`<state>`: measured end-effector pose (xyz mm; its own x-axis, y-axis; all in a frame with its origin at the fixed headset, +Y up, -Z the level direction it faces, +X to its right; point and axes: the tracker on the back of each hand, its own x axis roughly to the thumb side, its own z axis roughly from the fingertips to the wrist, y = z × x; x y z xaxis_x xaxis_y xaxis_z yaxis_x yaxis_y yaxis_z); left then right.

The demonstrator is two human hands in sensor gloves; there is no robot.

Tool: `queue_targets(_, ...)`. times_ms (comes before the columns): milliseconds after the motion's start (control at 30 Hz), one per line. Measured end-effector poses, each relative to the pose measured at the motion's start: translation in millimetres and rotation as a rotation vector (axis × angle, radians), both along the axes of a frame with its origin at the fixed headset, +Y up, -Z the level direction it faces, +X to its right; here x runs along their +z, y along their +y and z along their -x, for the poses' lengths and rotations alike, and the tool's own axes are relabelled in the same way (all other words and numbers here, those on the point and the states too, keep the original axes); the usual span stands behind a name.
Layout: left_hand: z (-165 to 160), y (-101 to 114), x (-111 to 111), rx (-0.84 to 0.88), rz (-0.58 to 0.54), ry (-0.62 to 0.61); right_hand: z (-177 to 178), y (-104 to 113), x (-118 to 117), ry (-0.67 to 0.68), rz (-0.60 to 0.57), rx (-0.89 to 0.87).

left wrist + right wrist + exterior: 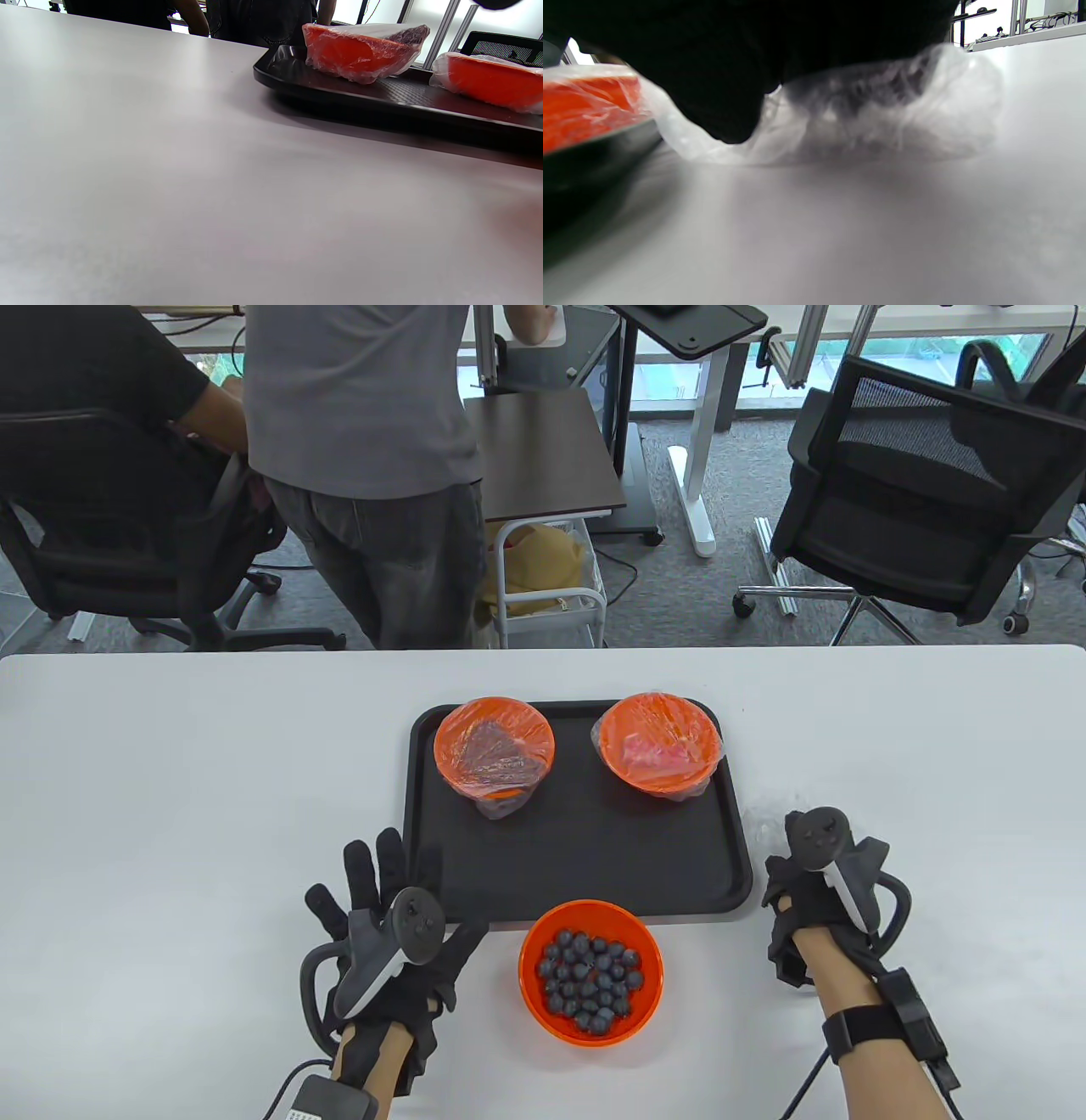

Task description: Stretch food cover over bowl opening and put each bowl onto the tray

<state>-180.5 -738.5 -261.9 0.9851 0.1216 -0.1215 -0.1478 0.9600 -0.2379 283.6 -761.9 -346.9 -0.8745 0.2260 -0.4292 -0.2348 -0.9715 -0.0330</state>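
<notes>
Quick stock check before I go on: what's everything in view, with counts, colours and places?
Covered bowls: 2, orange under clear film, far half of tray.
Open bowl: 1, orange, blueberries inside, on table just before the tray's near edge.
Tray: 1, black, table centre.
Loose food cover: 1, clear, on table right of tray, under right hand.
Table: 1, white.
Left hand: black glove, fingers spread, by tray's near-left corner.
Right hand: black glove, on the cover.

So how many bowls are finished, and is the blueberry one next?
Two covered bowls already sit on the black tray. The right hand is on a clear food cover lying on the table beside the tray. The blueberry bowl is still uncovered and off the tray, so it probably comes next. The left hand is open.
</notes>
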Motion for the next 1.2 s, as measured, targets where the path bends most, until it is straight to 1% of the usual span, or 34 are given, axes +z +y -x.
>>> queue_targets(200,1,0,0,0.007,0.001,0.004,4,4,1,-0.023,-0.045,0.121)
queue_targets(267,1,-1,1,0.003,0.007,0.003,4,7,3,-0.019,-0.071,0.130)
queue_targets(333,1,-2,2,0.000,0.024,0.002,4,14,7,-0.010,-0.094,0.140)
queue_targets(400,0,-3,2,-0.006,0.036,-0.002,4,29,12,-0.004,-0.124,0.142)
queue_targets(533,-2,-3,2,-0.033,0.053,-0.017,8,70,26,0.033,-0.225,0.122)
queue_targets(600,-4,-1,4,-0.051,0.034,-0.016,13,89,36,0.069,-0.284,0.126)
queue_targets(767,-5,5,8,-0.054,0.017,-0.015,36,124,61,0.196,-0.412,0.118)
queue_targets(867,-5,6,9,-0.054,0.021,-0.027,53,137,75,0.280,-0.472,0.094)
queue_targets(1033,-6,8,9,-0.055,0.017,-0.031,86,142,95,0.392,-0.532,0.018)
queue_targets(1100,-7,11,10,-0.049,0.007,-0.043,103,138,102,0.462,-0.555,-0.027)
queue_targets(1200,-12,17,13,-0.029,-0.031,-0.087,120,128,107,0.509,-0.569,-0.065)
